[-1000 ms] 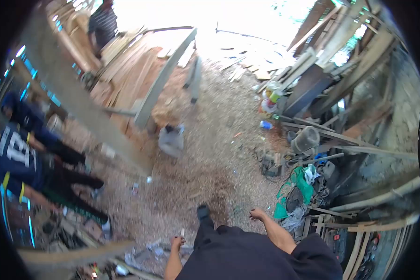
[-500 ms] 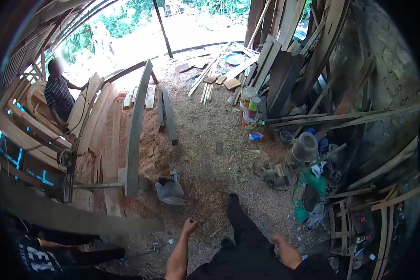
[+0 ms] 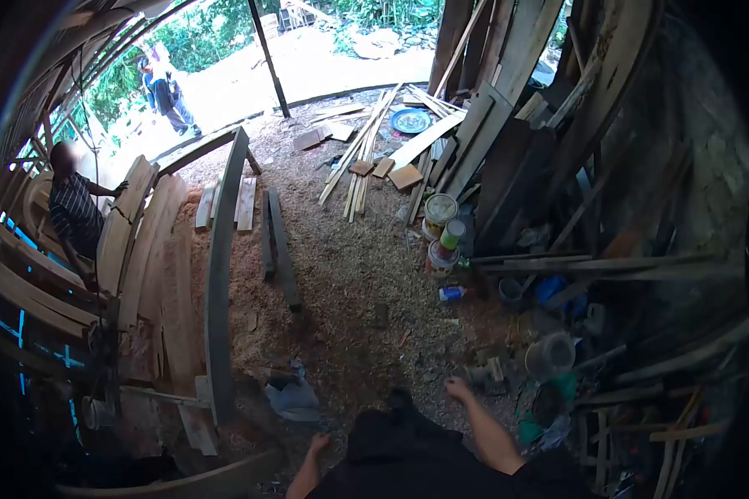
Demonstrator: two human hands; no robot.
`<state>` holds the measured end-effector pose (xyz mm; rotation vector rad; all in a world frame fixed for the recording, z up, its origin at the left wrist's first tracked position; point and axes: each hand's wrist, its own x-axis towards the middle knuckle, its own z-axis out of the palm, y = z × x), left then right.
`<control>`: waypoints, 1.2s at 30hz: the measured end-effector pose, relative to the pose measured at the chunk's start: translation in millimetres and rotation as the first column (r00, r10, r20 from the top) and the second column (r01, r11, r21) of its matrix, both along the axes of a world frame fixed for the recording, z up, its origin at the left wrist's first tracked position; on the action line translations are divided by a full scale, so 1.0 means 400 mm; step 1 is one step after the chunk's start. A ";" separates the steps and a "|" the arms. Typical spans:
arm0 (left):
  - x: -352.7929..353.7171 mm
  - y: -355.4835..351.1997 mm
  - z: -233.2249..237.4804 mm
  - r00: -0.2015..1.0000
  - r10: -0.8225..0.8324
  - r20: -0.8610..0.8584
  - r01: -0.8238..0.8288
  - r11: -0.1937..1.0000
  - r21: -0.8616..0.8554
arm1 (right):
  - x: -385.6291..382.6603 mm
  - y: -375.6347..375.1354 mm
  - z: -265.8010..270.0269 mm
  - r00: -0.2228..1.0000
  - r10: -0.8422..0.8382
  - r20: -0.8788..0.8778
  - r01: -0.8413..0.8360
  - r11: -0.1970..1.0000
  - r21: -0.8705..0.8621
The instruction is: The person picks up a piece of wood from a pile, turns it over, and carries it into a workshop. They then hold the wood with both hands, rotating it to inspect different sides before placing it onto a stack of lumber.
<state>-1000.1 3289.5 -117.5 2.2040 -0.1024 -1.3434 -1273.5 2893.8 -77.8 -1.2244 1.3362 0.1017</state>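
Observation:
My left hand (image 3: 319,443) is low in the view, beside my dark clothing, with its fingers curled in; whether anything is inside them is hidden. A grey-white bag (image 3: 294,401) lies on the ground just beyond it. My right hand (image 3: 456,388) reaches forward, its fingers loosely closed and no object visible in them. Beyond that hand, on the shavings, sits a dark machine part (image 3: 489,371). Neither hand visibly touches any of these things.
Shavings cover the ground (image 3: 349,291). A long beam (image 3: 220,283) and planks (image 3: 141,249) stand at left, near a person in a striped shirt (image 3: 75,208). Another person (image 3: 168,96) is outside. Paint cans (image 3: 441,216), a bucket (image 3: 549,356) and leaning boards (image 3: 483,125) line the right.
My view has shifted forward and tilted. My right hand has swung forward, while my left has dropped back. The striped-shirt person's head has turned, and the person outside now shows clearly.

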 end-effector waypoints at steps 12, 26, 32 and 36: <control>0.449 -0.631 0.050 0.957 0.229 -0.180 -0.265 0.942 -0.207 | 0.437 -0.466 -0.077 0.989 0.118 -0.089 -0.129 0.984 -0.122; 1.103 -1.273 0.143 0.993 -0.114 -0.024 0.109 0.981 -0.162 | 0.826 -0.857 -0.057 0.970 -0.227 -0.091 0.234 0.970 0.066; 1.319 -1.593 0.159 0.985 0.000 -0.174 -0.040 0.974 -0.223 | 1.023 -1.076 -0.096 0.986 -0.101 -0.131 0.113 0.989 0.091; 1.485 -1.766 0.151 0.987 0.028 -0.158 -0.057 0.981 -0.184 | 1.178 -1.284 -0.168 0.985 -0.082 -0.150 0.103 0.986 0.134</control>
